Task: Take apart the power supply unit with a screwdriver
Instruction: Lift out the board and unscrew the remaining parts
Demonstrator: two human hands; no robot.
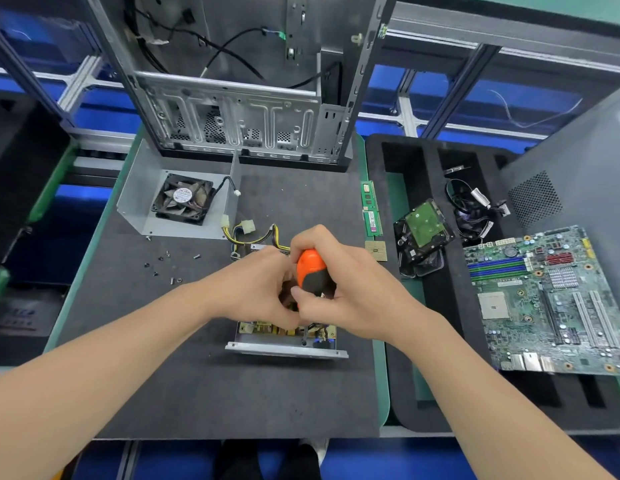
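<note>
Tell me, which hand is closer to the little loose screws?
Left. The left hand sits just right of the screws; the right hand, gripping the screwdriver, is farther right.

- My screwdriver (312, 270) has an orange handle with a black grip.
- The power supply unit (288, 350) is silver around a yellowish board; its wires (275, 235) are yellow and black.
- The mat (215, 393) is dark grey, edged green.
- Far left, the fan (182, 199) is black with a white label.
- At right, the motherboard (544, 303) is green with blue slots.
</note>
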